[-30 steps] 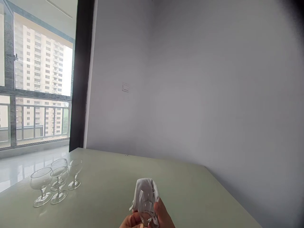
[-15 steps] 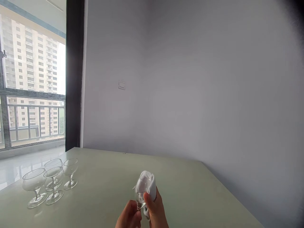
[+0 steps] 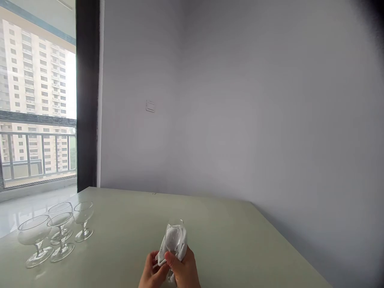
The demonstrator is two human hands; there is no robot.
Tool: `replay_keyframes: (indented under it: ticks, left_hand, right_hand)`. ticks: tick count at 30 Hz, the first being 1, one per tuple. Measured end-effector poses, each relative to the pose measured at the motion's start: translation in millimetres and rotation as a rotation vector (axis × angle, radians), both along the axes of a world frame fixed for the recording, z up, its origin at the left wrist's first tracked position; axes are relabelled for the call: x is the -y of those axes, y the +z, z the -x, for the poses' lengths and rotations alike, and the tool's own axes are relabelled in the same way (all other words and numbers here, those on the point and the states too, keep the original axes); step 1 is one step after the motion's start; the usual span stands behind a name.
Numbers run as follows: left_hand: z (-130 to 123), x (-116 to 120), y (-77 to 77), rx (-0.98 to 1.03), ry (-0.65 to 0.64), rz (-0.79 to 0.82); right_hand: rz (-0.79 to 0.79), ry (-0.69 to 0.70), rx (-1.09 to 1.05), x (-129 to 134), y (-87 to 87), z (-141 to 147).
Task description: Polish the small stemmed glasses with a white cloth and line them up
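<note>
A clear stemmed glass (image 3: 173,239) stands tilted between my hands near the table's front edge, its rim upward. Behind and around its bowl wraps a white cloth (image 3: 183,245). My right hand (image 3: 186,269) clasps bowl and cloth together, thumb across the front at the bowl's base. My left hand (image 3: 153,271) is closed at the lower left, its fingers on the cloth's loose corner. The glass's stem and foot are mostly hidden by the hands.
Several clear stemmed glasses (image 3: 62,248) stand upright in a group on the left of the pale green table (image 3: 126,224). A grey wall (image 3: 216,120) rises behind the table. A window with a railing (image 3: 42,156) is at the left.
My left hand has shifted from the glass's stem to the cloth's corner. Cloth and glass have turned, so more of the bowl shows. The view has swung slightly right.
</note>
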State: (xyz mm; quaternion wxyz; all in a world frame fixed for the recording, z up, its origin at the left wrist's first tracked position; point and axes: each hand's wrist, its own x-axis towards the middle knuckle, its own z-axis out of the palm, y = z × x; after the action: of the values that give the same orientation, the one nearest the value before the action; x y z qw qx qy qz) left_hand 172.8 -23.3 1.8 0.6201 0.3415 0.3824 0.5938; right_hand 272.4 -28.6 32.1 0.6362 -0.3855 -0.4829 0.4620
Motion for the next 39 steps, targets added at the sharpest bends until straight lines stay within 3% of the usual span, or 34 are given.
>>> replay_keyframes:
  ticks: [3, 6, 9, 12, 15, 18, 21, 25, 28, 30, 32, 34, 35, 37, 39]
  left_hand:
    - [6.6, 3.9, 15.0, -0.087, 0.139, -0.097]
    - [5.2, 10.1, 26.3, -0.005, -0.019, -0.044]
    - [0.2, 10.7, 27.5, 0.164, -0.181, 0.039]
    - [-0.3, 7.6, 26.8, 0.286, -0.226, 0.092]
    - [5.5, 7.4, 32.5, 0.350, -0.203, 0.126]
    - [14.5, 6.2, 38.5, 0.328, -0.195, 0.146]
    - [22.9, -5.1, 35.2, 0.320, -0.159, 0.133]
    - [30.5, -28.1, 22.1, 0.354, -0.062, 0.068]
    - [35.8, -33.5, 21.2, 0.357, -0.063, 0.070]
    - [40.3, -30.3, 27.8, 0.377, -0.076, 0.055]
    - [45.0, -25.0, 38.1, 0.433, -0.093, 0.035]
    - [48.7, -20.2, 48.5, 0.504, -0.085, 0.044]
    - [49.8, -18.2, 52.8, 0.529, -0.070, 0.051]
    - [50.6, -14.8, 58.2, 0.553, -0.050, 0.054]
    - [49.6, -11.3, 59.5, 0.555, -0.053, 0.038]
  right_hand:
    - [0.016, -0.119, 0.258, 3.1, 3.3, -4.8]
    - [0.046, -0.194, 0.484, 5.6, 2.2, -8.9]
    - [0.007, -0.272, 0.834, 3.9, -9.3, -7.2]
    - [-0.153, -0.388, 1.156, -2.3, -27.9, -1.2]
    - [-0.400, -0.503, 1.305, -9.0, -43.3, 4.7]
    - [-0.583, -0.593, 1.242, -12.4, -49.1, 9.7]
    - [-0.754, -0.654, 1.103, -12.2, -46.8, 17.7]
    - [-0.738, -0.732, 0.829, -11.6, -43.4, 35.6]
    - [-0.865, -0.678, 0.731, -14.2, -46.8, 41.7]
    - [-0.911, -0.534, 0.716, -15.1, -48.2, 34.6]
    - [-0.789, -0.325, 0.770, -12.6, -44.5, 18.7]
    - [-0.515, -0.183, 0.794, -6.3, -34.4, -1.2]
    - [-0.357, -0.185, 0.763, -2.5, -27.8, -10.5]
    - [-0.162, -0.329, 0.635, 4.7, -14.7, -23.9]
    - [-0.234, -0.397, 0.628, 9.4, -6.3, -27.3]
